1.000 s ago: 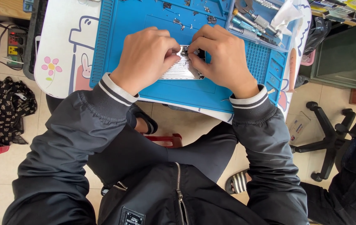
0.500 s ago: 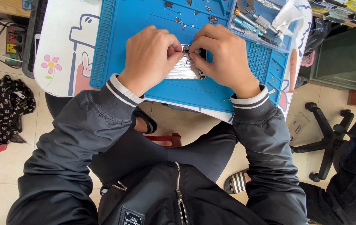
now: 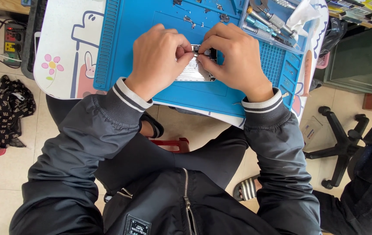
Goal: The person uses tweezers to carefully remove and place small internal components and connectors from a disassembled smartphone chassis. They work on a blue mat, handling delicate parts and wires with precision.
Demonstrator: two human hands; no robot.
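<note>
Both of our hands meet over the middle of the blue work mat (image 3: 142,52): our left hand (image 3: 157,61) is curled, its fingertips pinched narrow against the upper edge of a small flat silvery device part (image 3: 192,73), and our right hand (image 3: 234,58) mirrors it, thumb and forefinger closed tight at the same dark spot near the part's top. We judge this to be the fine stage of the work, seating or freeing something tiny at that top edge; what sits between the fingertips is too small to tell. The next move seems to call for steady, light pressure and for keeping the part flat on the mat so it does not slide. The part looks like a thin rectangular plate, pale metallic with fine ridges, dark along its top, mostly hidden under our fingers. Loose small fittings (image 3: 188,19) lie on the mat above it, and a clear tray of tools (image 3: 266,21) stands just beside our right hand.
</note>
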